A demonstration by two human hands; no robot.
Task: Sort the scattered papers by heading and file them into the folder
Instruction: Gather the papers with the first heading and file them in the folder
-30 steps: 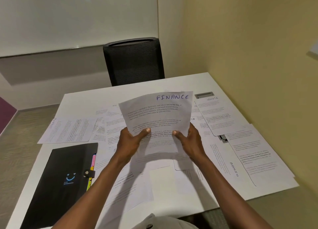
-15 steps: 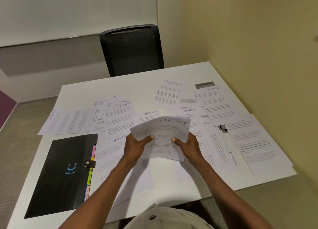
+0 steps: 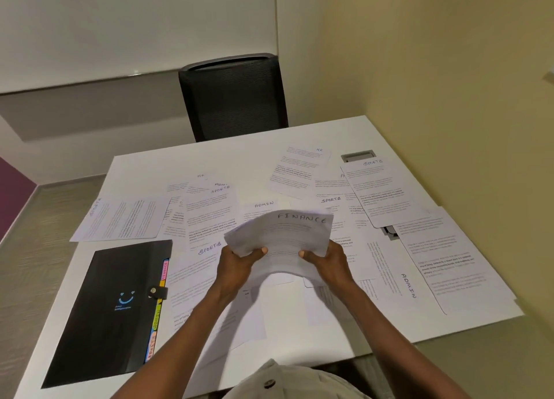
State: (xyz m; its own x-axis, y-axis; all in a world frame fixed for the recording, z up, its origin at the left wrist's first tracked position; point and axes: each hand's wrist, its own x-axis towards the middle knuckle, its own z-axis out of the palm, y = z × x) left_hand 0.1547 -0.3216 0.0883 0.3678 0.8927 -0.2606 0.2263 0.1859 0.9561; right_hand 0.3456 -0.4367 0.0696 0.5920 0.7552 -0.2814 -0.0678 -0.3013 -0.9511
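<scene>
Mostly white table (image 3: 180, 165), papers (image 3: 299, 174), yellow wall (image 3: 449, 69)

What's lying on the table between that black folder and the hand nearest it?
In the head view, loose printed sheets cover the stretch between the black folder and the left hand; the nearest is a sheet headed SPORTS. The folder's coloured tabs point toward them.

Small office meeting room: white table (image 3: 186, 171), black mesh chair (image 3: 233, 99), wall whiteboard (image 3: 120, 24).
</scene>
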